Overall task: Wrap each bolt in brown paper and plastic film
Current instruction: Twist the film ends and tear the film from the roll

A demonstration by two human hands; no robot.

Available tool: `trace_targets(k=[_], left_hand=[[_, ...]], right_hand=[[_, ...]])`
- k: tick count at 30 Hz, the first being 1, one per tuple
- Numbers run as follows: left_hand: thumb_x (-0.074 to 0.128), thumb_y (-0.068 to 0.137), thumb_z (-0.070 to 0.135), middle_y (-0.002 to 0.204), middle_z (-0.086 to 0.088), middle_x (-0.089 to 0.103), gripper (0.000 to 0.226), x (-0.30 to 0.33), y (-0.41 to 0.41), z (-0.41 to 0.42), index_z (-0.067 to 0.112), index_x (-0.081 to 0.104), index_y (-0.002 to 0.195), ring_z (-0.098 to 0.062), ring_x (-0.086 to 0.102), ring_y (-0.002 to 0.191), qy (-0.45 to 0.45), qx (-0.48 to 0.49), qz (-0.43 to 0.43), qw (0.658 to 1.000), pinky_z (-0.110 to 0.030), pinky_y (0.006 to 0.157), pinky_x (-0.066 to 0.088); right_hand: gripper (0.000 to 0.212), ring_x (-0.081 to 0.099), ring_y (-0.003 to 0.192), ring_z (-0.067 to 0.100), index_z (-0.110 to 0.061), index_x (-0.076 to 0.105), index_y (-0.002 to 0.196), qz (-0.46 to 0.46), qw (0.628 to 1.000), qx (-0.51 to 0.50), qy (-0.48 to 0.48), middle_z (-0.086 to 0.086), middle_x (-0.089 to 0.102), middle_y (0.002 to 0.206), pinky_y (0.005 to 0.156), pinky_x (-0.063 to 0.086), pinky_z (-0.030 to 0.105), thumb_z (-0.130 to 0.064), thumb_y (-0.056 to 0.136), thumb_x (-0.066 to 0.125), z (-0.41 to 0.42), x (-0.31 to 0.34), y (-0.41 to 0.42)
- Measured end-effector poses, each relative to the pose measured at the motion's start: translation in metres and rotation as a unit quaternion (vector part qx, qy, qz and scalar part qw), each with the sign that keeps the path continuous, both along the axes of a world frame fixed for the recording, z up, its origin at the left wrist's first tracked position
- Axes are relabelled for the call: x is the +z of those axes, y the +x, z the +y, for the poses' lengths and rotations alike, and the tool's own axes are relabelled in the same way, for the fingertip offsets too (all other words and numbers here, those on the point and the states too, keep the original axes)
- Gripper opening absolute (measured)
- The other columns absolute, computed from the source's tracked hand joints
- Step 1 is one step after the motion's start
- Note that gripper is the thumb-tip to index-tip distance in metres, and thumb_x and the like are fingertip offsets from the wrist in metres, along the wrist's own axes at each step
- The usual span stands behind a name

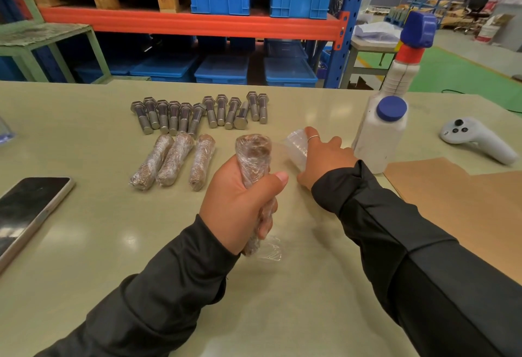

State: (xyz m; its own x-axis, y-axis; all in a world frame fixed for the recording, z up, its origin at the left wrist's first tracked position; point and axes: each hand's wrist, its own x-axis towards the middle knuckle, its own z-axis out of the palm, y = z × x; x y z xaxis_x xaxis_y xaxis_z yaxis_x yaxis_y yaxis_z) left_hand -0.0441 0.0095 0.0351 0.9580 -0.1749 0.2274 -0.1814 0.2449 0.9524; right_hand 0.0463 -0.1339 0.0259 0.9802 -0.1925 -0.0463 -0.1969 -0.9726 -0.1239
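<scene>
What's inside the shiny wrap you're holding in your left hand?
Through the clear plastic film in the left hand, brown paper shows. Whatever is inside the paper is fully covered, so it cannot be seen.

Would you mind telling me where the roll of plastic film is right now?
In the head view the roll of plastic film is right of centre, held in the right hand, between the wrapped bolt and the white bottle.

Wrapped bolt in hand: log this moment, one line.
left hand: grips wrapped bolt | right hand: holds film roll | finished bundles: three | bare bolts: waiting
</scene>
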Motion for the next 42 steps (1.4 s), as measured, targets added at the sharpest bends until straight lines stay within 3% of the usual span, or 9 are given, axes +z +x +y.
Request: trace_targets(k=[14, 22, 33, 37, 40, 42], left_hand=[[0.053, 0.077, 0.009, 0.041, 0.0, 0.033, 0.02, 0.005, -0.001, 0.003, 0.006, 0.035, 0.07, -0.015, 0.028, 0.029, -0.009, 0.016, -0.043, 0.999, -0.017, 0.033, 0.031], [0.053, 0.074, 0.007, 0.043, -0.003, 0.029, 0.02, 0.015, -0.004, 0.008, 0.006, 0.034, 0.069, -0.014, 0.028, 0.029, -0.044, 0.025, -0.045, 0.998, -0.016, 0.031, 0.03], [0.05, 0.076, 0.006, 0.042, 0.001, 0.032, 0.016, 0.025, 0.0, 0.024, 0.006, 0.035, 0.069, -0.012, 0.03, 0.028, -0.077, 0.023, -0.075, 0.994, -0.014, 0.033, 0.032], [0.052, 0.075, 0.01, 0.041, 0.002, 0.032, 0.024, 0.023, 0.008, 0.028, 0.009, 0.034, 0.061, -0.011, 0.03, 0.029, -0.094, 0.041, -0.03, 0.994, -0.013, 0.032, 0.031], [0.066, 0.079, 0.016, 0.041, 0.005, 0.032, 0.038, 0.016, 0.016, 0.028, 0.014, 0.035, 0.057, -0.01, 0.03, 0.03, -0.089, 0.114, 0.03, 0.989, -0.014, 0.031, 0.031], [0.061, 0.086, 0.02, 0.039, 0.006, 0.033, 0.034, 0.009, 0.021, 0.028, 0.015, 0.04, 0.06, -0.009, 0.03, 0.029, -0.078, 0.16, 0.069, 0.982, -0.014, 0.031, 0.031]], right_hand=[[0.084, 0.05, 0.103, 0.035, -0.031, 0.009, 0.145, -0.001, 1.0, 0.003, 0.001, 0.011, 0.034, 0.103, 0.079, 0.041, 0.038, -0.031, 0.082, 0.064, -0.001, 0.0, 0.001], [0.085, 0.05, 0.106, 0.035, -0.031, 0.008, 0.145, 0.01, 1.0, 0.007, 0.001, 0.013, 0.04, 0.118, 0.084, 0.043, 0.039, -0.032, 0.082, 0.065, -0.001, 0.001, 0.001], [0.085, 0.049, 0.106, 0.036, -0.032, 0.007, 0.146, 0.02, 1.0, 0.016, 0.007, 0.013, 0.039, 0.119, 0.087, 0.043, 0.041, -0.032, 0.082, 0.063, 0.005, 0.001, -0.001], [0.085, 0.05, 0.104, 0.035, -0.032, 0.008, 0.146, 0.017, 1.0, 0.011, 0.0, 0.012, 0.04, 0.116, 0.086, 0.044, 0.041, -0.034, 0.082, 0.064, 0.005, 0.001, -0.003], [0.085, 0.05, 0.104, 0.035, -0.031, 0.008, 0.146, 0.014, 1.0, 0.01, -0.005, 0.013, 0.04, 0.118, 0.084, 0.044, 0.039, -0.035, 0.082, 0.064, 0.005, 0.003, -0.006], [0.085, 0.051, 0.105, 0.035, -0.03, 0.007, 0.146, 0.015, 1.0, 0.015, -0.005, 0.013, 0.04, 0.119, 0.084, 0.044, 0.039, -0.036, 0.082, 0.063, 0.003, 0.004, -0.009]])
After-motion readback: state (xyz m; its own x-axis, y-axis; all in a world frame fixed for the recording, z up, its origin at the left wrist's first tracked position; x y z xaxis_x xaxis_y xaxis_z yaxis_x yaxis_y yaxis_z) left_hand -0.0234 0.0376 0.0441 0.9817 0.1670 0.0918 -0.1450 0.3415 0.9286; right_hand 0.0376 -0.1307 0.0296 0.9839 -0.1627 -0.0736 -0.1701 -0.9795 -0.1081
